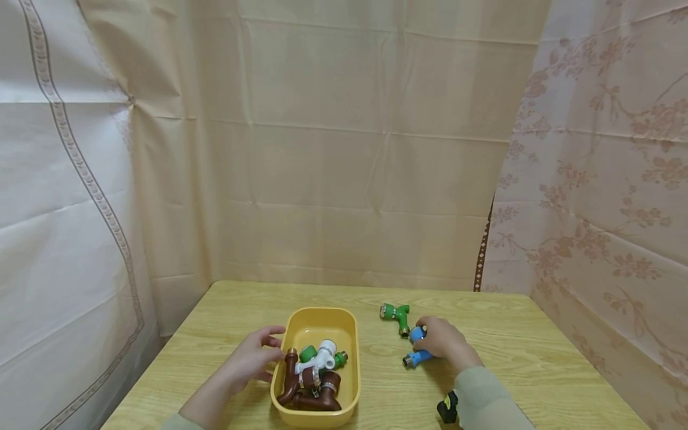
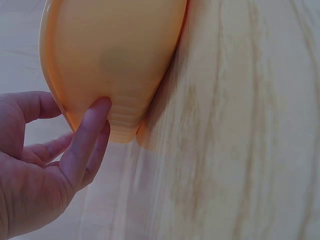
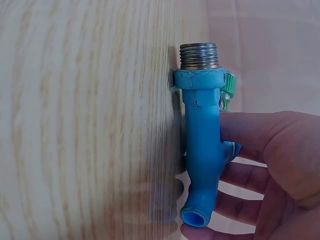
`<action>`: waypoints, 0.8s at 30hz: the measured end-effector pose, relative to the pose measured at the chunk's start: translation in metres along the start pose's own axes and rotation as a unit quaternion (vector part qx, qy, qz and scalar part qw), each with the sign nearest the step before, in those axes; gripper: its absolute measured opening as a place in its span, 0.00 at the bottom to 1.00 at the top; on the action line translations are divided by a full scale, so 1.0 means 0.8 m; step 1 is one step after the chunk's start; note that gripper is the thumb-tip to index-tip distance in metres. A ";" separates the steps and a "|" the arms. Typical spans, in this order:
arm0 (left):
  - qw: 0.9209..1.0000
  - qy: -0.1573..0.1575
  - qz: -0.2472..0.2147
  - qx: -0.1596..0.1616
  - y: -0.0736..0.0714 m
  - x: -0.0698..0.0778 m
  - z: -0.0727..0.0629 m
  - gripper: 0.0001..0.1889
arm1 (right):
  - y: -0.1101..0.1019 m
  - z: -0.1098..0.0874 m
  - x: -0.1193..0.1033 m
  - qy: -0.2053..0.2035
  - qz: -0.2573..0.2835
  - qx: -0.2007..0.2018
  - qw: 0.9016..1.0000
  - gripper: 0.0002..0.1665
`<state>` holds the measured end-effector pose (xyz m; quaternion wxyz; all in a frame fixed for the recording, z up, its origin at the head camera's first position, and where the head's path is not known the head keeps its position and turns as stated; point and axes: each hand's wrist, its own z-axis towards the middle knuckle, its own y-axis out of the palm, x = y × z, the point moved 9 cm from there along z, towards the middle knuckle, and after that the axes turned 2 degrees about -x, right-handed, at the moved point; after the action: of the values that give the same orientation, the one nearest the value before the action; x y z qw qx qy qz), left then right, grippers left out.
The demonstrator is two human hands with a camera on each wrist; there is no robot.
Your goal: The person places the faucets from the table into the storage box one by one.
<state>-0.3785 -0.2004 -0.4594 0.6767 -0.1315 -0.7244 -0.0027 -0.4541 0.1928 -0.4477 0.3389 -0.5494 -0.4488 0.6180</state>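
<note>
My right hand [image 1: 442,338] is over a blue plastic tap [image 3: 202,125] with a threaded metal end, lying on the table. Its thumb and fingers grip the tap's body from the side. Beside the yellow tub [image 1: 355,334], my left hand [image 1: 252,358] rests its spread, loosely bent fingers against the outer wall and rim. Inside the tub lie brown taps [image 1: 290,382], a white tap [image 1: 322,357] and green parts [image 1: 308,353], partly hidden under one another. A green tap [image 1: 400,315] lies on the table just beyond the right hand.
A black piece with a yellow mark [image 1: 447,408] lies by the right sleeve, partly covered by it. Everything stands on a wood-grain table [image 1: 516,358]. A beige cloth [image 1: 344,149] hangs behind it, with patterned cloths at both sides.
</note>
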 end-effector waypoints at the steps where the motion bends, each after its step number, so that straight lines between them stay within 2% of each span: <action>1: 1.000 0.000 0.000 0.000 0.000 0.000 0.000 0.35 | 0.000 0.000 0.000 0.000 0.000 0.000 1.000 0.29; 15: 1.000 -0.004 0.006 0.004 -0.002 -0.005 0.003 0.35 | -0.008 0.000 -0.001 0.003 0.019 0.010 1.000 0.27; 24: 1.000 -0.001 0.005 0.002 -0.002 -0.006 0.004 0.35 | -0.016 -0.002 -0.006 -0.003 0.024 0.016 1.000 0.32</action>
<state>-0.3818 -0.2021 -0.4645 0.6764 -0.1332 -0.7244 0.0022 -0.4530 0.1935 -0.4337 0.3306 -0.5528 -0.4267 0.6349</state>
